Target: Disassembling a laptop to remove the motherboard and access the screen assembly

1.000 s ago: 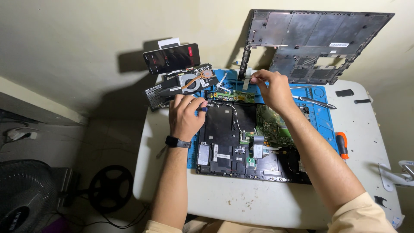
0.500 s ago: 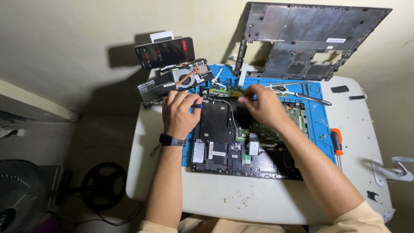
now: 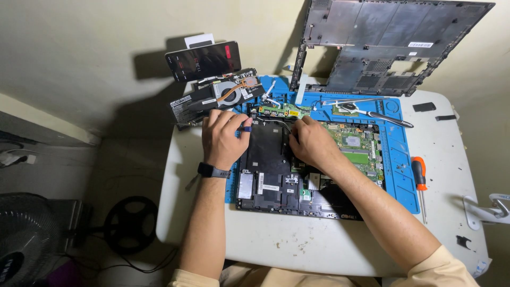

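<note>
Working at centre frame, the left hand (image 3: 223, 139) pinches a small blue-tipped tool (image 3: 245, 128) while the right hand (image 3: 313, 144) presses curled fingers onto the opened laptop chassis (image 3: 271, 170) on the blue mat (image 3: 396, 170); its exposed boards look fragile, best gripped by the stiff outer edges.

Opened black laptop chassis (image 3: 297, 170) flat on blue mat; small blue-tipped tool (image 3: 245, 128), possibly screwdriver.

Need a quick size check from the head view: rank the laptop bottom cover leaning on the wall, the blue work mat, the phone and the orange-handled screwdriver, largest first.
1. blue work mat, though the laptop hides much of it
2. laptop bottom cover, close behind
3. phone
4. orange-handled screwdriver
</note>
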